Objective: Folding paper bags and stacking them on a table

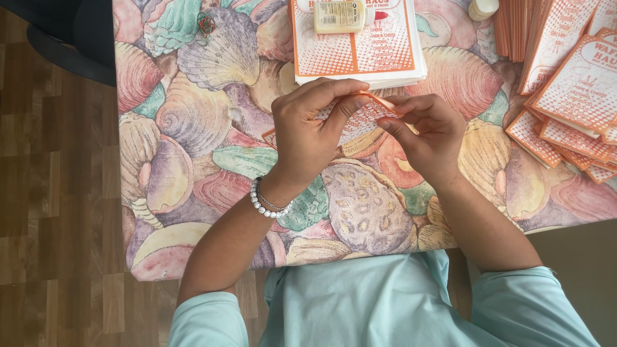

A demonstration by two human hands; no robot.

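Note:
My left hand (310, 128) and my right hand (425, 130) both pinch one orange-and-white printed paper sheet (361, 121) just above the table (212, 135). The fingertips of both hands meet on its folded upper edge, and most of the sheet is hidden behind my hands. A pearl bracelet (265, 200) circles my left wrist.
The table wears a cloth printed with seashells. A stack of flat printed sheets (360, 48) lies at the far edge with a small pale bottle (339, 15) on it. Several folded orange-and-white pieces (565, 96) are piled at the right. Wooden floor (51, 193) shows on the left.

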